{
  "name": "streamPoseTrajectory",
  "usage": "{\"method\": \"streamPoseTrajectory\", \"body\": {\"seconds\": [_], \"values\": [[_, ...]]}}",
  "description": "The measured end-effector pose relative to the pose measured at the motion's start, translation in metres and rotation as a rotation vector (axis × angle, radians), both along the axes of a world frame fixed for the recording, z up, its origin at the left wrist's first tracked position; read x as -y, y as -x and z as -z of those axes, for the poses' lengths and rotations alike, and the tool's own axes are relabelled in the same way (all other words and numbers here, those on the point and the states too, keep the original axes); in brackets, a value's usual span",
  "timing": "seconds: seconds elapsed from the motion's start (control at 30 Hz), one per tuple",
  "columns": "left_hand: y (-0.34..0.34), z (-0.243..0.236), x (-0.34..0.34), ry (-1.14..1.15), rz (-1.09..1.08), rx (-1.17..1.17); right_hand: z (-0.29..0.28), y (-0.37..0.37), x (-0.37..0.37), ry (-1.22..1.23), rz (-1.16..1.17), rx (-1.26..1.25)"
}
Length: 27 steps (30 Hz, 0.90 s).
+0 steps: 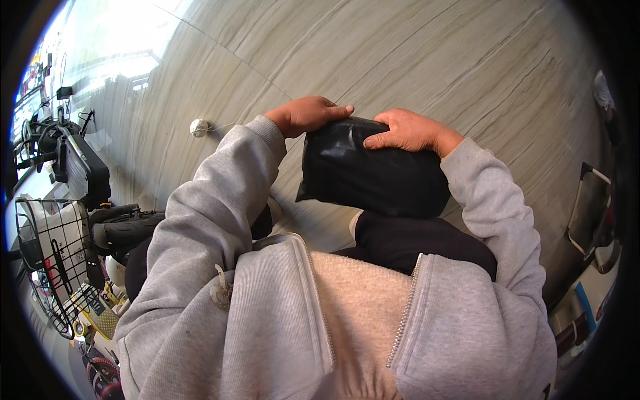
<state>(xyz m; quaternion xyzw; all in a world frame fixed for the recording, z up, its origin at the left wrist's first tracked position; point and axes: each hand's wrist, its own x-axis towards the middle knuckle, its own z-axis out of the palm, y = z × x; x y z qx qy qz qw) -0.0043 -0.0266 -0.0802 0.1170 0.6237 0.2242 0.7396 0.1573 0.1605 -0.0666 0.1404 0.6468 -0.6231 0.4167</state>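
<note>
A black, glossy, bulging plastic bag (373, 170) rests above my lap, tilted, its upper edge between my hands. My left hand (312, 115) is at its upper left corner, thumb lying along the top edge and the other fingers hidden behind. Pressing on the front near the top, the thumb of my right hand (408, 131) pinches the upper right part of the bag, with its fingers folded over the edge. What the bag contains is hidden. A white ball of string (199, 128) lies on the floor to the left, and a thin strand runs from it toward my left wrist.
Pale streaked floor tiles (427, 53) spread ahead. On the left stand a black wire basket (57, 257), a dark wheeled vehicle's tyre (127, 230) and a black box-like part (87, 167). A black-framed object (590, 210) stands at the right edge.
</note>
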Motion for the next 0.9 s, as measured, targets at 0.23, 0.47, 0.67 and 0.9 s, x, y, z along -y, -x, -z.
{"method": "streamPoseTrajectory", "body": {"seconds": [0.23, 0.47, 0.67, 0.9], "values": [[-0.007, -0.002, -0.005, -0.199, 0.172, 0.014, 0.007, 0.01, 0.0, -0.022, -0.194, -0.071], [-0.021, -0.02, -0.011, -0.262, 0.223, -0.057, 0.007, 0.025, -0.005, -0.016, -0.256, -0.066], [-0.013, -0.011, -0.005, -0.252, 0.016, 0.122, -0.005, 0.029, -0.008, -0.174, -0.182, -0.205], [0.003, 0.002, 0.007, -0.127, -0.512, 0.106, 0.002, 0.02, -0.078, -0.629, 0.827, -0.745]]}}
